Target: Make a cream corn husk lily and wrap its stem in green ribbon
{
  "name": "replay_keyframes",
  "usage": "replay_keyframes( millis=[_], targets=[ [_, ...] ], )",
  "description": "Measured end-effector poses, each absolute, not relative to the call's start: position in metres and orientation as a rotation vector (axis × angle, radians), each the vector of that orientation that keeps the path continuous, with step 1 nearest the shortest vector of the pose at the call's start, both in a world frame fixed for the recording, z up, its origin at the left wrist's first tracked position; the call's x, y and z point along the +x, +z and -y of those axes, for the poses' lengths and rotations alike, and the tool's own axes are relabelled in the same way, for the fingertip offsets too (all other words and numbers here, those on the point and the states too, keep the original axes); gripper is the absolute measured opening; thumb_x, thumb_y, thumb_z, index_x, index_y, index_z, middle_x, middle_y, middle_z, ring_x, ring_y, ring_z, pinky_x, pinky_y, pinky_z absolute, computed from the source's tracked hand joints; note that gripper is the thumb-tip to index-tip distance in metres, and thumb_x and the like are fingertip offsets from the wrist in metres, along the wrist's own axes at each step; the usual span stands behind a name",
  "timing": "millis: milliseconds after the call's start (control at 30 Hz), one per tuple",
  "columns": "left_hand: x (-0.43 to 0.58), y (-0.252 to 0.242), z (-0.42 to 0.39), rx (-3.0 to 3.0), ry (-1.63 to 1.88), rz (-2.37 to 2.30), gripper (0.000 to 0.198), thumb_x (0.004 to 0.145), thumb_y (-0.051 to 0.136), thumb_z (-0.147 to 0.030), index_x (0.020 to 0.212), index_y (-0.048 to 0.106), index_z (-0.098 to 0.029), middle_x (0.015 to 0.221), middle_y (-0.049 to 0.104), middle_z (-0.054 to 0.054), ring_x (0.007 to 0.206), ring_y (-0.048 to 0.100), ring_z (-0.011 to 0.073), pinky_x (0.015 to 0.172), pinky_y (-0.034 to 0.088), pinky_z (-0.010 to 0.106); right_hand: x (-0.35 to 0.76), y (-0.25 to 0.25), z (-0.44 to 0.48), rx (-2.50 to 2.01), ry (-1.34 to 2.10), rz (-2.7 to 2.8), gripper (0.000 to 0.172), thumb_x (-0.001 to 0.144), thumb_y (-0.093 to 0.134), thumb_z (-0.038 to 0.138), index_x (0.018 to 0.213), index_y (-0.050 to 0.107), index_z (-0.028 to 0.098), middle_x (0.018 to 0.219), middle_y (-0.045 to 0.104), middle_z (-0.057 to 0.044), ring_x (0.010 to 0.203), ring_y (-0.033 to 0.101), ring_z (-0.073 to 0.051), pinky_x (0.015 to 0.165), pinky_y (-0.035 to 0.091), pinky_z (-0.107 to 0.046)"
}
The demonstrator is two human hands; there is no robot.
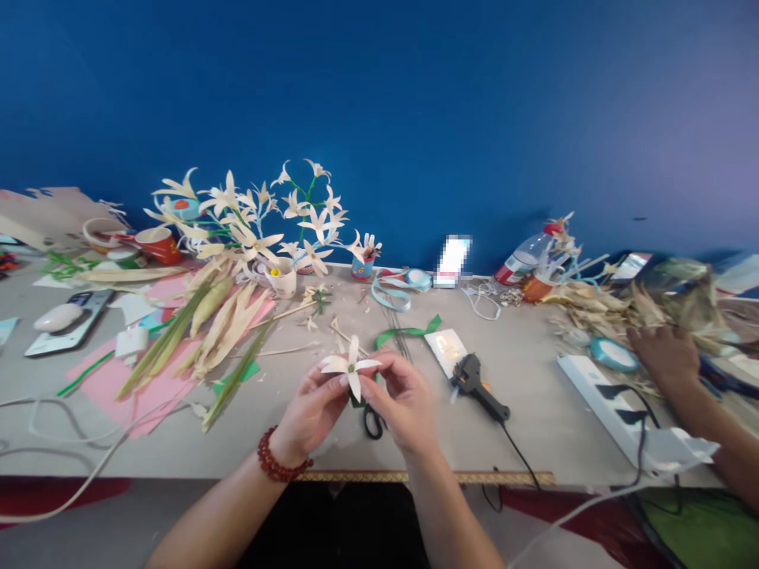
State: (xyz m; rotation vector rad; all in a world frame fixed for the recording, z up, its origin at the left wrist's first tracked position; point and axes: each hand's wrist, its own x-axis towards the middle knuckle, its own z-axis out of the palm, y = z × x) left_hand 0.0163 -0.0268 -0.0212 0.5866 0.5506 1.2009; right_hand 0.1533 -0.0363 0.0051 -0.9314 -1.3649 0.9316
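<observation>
Both my hands meet over the middle of the table on a small cream flower made of husk petals. My left hand, with a red bead bracelet at the wrist, pinches the flower from the left. My right hand pinches it from the right, fingers curled round its base. Black scissors lie on the table just under my hands. A green ribbon and thin wires lie just beyond them.
A black glue gun lies right of my hands, its cord running off the front edge. A white power strip sits farther right, by another person's hand. Husk leaves and finished flower bouquets fill the left back.
</observation>
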Motion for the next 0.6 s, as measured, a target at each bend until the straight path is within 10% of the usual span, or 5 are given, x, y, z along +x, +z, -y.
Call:
replay_keyframes(
  millis=[600],
  targets=[
    [0.0067,-0.0281,0.02,0.881,1.36,-0.58,0.016,0.073,0.08,-0.025,0.087,0.074,-0.02,0.09,0.069,0.005,0.084,0.064,0.0194,0.077,0.05,0.029,0.1489,0.0112,0.0392,-0.878,0.767,1.436,0.008,0.084,0.069,0.017,0.079,0.065,0.022,0.077,0.063,-0.002,0.076,0.06,-0.019,0.073,0.048,-0.033]
  ],
)
